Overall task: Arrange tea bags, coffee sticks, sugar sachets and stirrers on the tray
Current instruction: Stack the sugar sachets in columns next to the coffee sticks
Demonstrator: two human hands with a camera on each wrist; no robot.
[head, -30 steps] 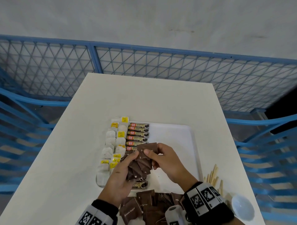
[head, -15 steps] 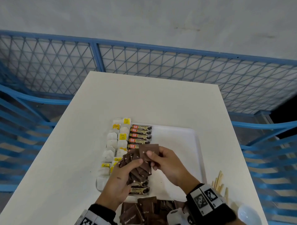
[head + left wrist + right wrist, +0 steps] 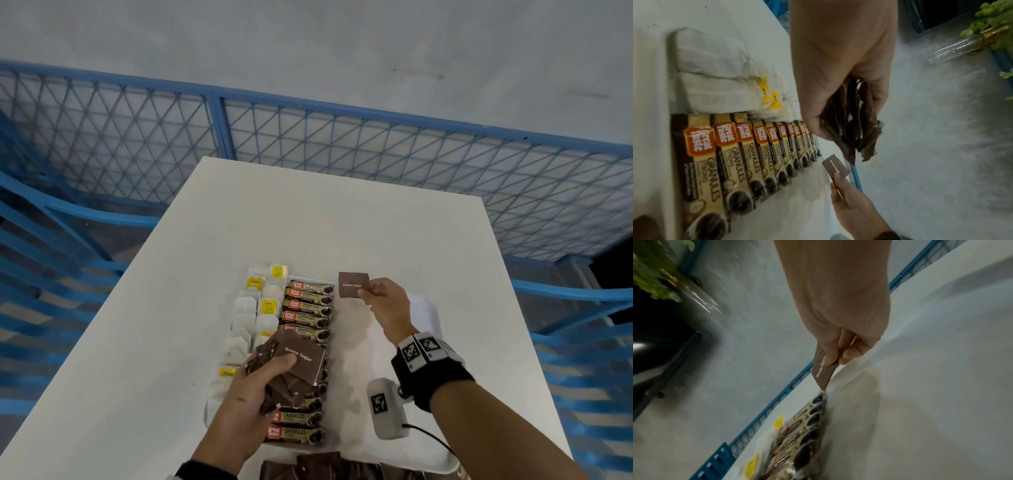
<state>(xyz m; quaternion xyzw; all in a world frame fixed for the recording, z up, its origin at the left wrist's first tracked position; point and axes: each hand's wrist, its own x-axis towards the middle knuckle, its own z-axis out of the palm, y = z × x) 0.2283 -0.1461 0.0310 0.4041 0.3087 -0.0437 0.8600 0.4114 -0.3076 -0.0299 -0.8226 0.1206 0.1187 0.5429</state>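
You are on the sugar step. Your right hand (image 3: 383,301) pinches one brown sugar sachet (image 3: 352,285) above the tray's (image 3: 430,318) far end, beside the coffee sticks (image 3: 308,310). Lower it flat there (start a column). Your left hand (image 3: 260,387) grips the remaining sachet stack (image 3: 294,370).

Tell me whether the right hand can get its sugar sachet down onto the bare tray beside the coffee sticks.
Probably yes. The right hand pinches the sugar sachet over the tray, bare beside the coffee sticks; the left hand is nearer.
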